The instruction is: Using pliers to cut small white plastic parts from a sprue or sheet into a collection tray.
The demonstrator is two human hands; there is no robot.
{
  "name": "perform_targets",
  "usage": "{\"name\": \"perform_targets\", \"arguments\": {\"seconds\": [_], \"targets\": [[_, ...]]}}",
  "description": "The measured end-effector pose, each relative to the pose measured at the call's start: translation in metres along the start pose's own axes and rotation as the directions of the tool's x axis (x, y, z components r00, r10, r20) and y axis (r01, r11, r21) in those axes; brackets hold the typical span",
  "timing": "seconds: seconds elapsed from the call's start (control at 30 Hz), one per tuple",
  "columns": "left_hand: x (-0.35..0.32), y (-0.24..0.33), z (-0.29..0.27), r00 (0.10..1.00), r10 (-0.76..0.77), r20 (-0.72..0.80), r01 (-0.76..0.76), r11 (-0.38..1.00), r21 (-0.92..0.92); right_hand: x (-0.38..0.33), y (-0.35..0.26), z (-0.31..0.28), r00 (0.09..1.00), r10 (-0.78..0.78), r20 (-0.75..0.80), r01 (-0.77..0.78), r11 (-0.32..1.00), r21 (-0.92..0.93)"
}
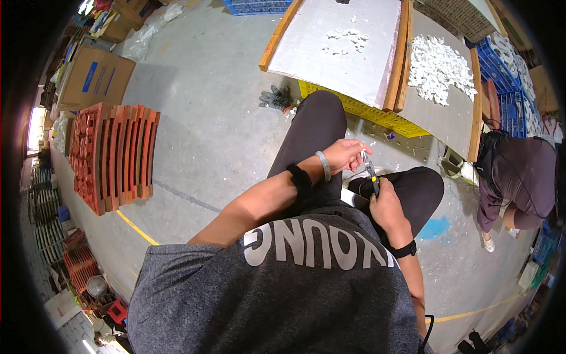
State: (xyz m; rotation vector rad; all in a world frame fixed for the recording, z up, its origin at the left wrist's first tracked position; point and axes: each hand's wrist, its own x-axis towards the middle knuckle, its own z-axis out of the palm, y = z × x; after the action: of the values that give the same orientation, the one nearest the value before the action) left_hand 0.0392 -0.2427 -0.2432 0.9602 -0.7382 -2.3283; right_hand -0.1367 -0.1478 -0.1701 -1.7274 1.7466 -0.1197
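Note:
My left hand (344, 157) is pinched on a small white piece (363, 150), held over my lap. A pale bangle and a black band circle that wrist and forearm. My right hand (386, 204) is wrapped around pliers (372, 174) with black and yellow handles. Their jaws point up at the white piece, close to my left fingertips; whether they touch it I cannot tell. Beyond my knees, a wood-edged white board (330, 35) carries a scatter of small white pieces (346, 42).
A second board (439, 118) to the right bears a large heap of white pieces (439, 68). Under the boards sits a yellow crate (377, 116). A dark glove (276, 98) lies on the floor. Red stacked pallets (112, 156) stand left; another person (519, 177) sits at right.

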Motion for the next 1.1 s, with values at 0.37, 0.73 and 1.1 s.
{"name": "perform_targets", "arguments": {"seconds": [0.37,0.73,1.1], "targets": [[0.0,0.002,0.0,0.998,-0.052,-0.025,0.052,0.999,0.011,0.007,0.014,0.009,0.999,0.031,0.026,-0.034,0.992,0.125],[0.003,0.001,-0.008,0.988,-0.127,0.083,0.138,0.978,-0.154,0.003,0.008,0.0,0.995,0.099,-0.02,-0.099,0.995,0.008],[0.002,-0.001,-0.005,0.99,-0.112,0.089,0.128,0.973,-0.193,-0.001,0.021,-0.01,0.975,0.018,0.222,-0.064,0.977,0.202]]}}
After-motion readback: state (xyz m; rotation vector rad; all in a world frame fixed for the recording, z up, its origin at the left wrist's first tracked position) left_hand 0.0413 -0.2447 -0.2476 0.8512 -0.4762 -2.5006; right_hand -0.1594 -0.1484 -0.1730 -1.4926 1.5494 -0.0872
